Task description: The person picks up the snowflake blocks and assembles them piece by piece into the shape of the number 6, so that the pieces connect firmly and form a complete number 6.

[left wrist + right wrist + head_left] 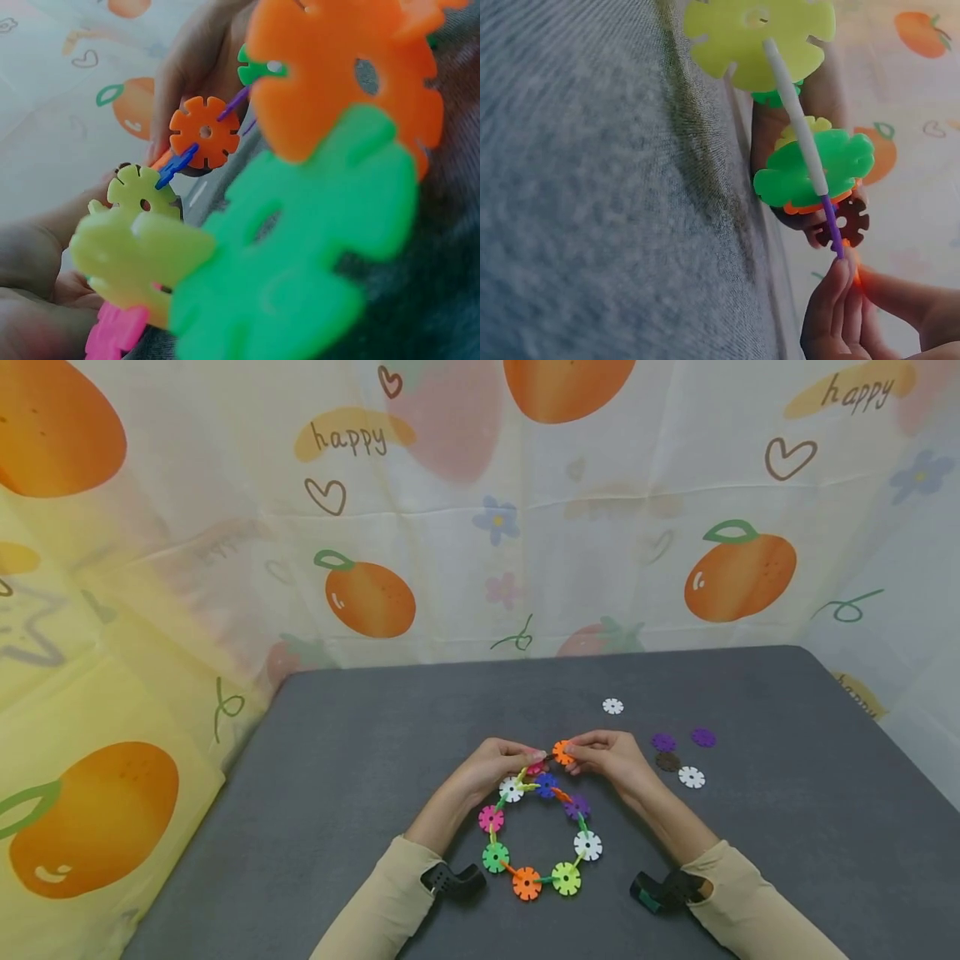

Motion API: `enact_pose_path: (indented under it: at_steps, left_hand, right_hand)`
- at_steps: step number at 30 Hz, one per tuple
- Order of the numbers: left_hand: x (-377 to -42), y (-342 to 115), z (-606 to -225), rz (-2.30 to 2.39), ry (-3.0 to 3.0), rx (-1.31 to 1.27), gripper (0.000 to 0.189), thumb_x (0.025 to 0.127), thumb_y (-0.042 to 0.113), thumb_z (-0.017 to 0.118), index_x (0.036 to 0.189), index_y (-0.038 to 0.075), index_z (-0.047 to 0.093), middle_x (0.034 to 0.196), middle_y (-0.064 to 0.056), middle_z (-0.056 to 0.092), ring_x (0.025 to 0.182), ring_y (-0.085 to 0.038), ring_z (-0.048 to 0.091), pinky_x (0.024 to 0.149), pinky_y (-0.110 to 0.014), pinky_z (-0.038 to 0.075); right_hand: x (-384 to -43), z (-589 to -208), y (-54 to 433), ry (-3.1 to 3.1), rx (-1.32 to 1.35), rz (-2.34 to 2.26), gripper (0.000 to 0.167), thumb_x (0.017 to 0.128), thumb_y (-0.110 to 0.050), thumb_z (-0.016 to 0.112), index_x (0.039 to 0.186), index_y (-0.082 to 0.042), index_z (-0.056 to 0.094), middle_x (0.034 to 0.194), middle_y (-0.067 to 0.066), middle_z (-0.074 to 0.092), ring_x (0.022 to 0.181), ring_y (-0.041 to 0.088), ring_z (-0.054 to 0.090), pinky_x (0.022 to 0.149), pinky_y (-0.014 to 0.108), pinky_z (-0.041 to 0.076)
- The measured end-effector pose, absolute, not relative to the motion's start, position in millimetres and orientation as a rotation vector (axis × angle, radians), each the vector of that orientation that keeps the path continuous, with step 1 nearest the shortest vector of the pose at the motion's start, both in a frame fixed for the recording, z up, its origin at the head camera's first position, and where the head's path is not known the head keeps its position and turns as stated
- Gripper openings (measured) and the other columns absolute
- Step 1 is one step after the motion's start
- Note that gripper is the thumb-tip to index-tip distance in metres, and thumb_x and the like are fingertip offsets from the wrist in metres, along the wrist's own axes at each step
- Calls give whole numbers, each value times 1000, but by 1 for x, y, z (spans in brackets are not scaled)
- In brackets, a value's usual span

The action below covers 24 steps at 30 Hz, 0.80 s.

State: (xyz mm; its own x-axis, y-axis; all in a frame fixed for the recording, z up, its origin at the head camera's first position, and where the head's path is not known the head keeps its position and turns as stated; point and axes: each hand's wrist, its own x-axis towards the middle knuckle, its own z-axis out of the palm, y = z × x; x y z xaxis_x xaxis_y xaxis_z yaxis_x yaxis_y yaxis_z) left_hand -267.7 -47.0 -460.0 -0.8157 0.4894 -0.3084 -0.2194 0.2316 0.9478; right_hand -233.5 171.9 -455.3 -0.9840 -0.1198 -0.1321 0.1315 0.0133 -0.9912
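Observation:
Interlocking snowflake discs form a colourful ring on the table, with an orange disc (pixel 527 884) at the near side and a white disc (pixel 588 845) at the right. At the ring's far side, my left hand (pixel 487 768) pinches a small dark brown disc (pixel 841 223), with a pink disc (pixel 535 768) just beneath its fingertips. My right hand (pixel 611 760) pinches another orange disc (pixel 562 752) between thumb and fingers, against the brown one. Close to the left wrist camera, a large green disc (pixel 292 247) partly covers the hands' work.
Loose discs lie beyond and right of my right hand: a white one (pixel 612 706), a purple one (pixel 703 737), another purple one (pixel 663 742), a brown one (pixel 668 762) and a white one (pixel 692 777). A fruit-printed cloth (pixel 450 577) hangs behind the grey table (pixel 360 735).

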Motion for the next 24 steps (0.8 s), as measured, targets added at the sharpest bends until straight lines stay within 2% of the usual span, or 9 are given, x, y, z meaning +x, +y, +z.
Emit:
enact_pose_path:
  at_steps: [5,10,13,18,24]
  left_hand:
    - [-268,-46,-461,1643,1947,248,33,95,25,64,117,1,70,119,-12,71,111,-16,65,100,-37,53]
    - [-270,-46,-462,1649,1893,283,34,98,24,60,121,1,68,128,-12,66,127,-22,56,114,-46,40]
    - [-270,-46,-462,1660,1861,275,34,98,24,60,121,0,67,127,-15,66,132,-23,51,117,-49,34]
    - [-271,-47,-462,1674,1851,224,36,96,29,63,117,1,70,116,-13,72,128,-20,54,115,-46,37]
    - [-270,-47,-463,1668,1868,203,36,94,30,65,114,1,72,109,-8,75,112,-13,61,104,-37,47]
  right_hand:
    - [-234,-456,171,2077,-11,-2095,35,93,-6,64,117,18,57,84,-1,73,69,10,70,70,28,60]
    - [-233,-452,172,2086,3,-2094,38,94,-11,64,120,15,57,88,-3,73,71,10,69,71,28,60]
    - [-232,-449,171,2093,34,-2101,39,94,-14,65,120,14,57,87,-3,71,71,10,68,72,27,59]
    - [-230,-446,171,2059,72,-2131,39,94,-15,65,119,13,57,85,-4,69,71,10,67,72,27,59]
    - [-230,-447,171,2068,44,-2122,38,93,-13,65,118,15,57,84,-4,71,71,10,68,71,28,60]
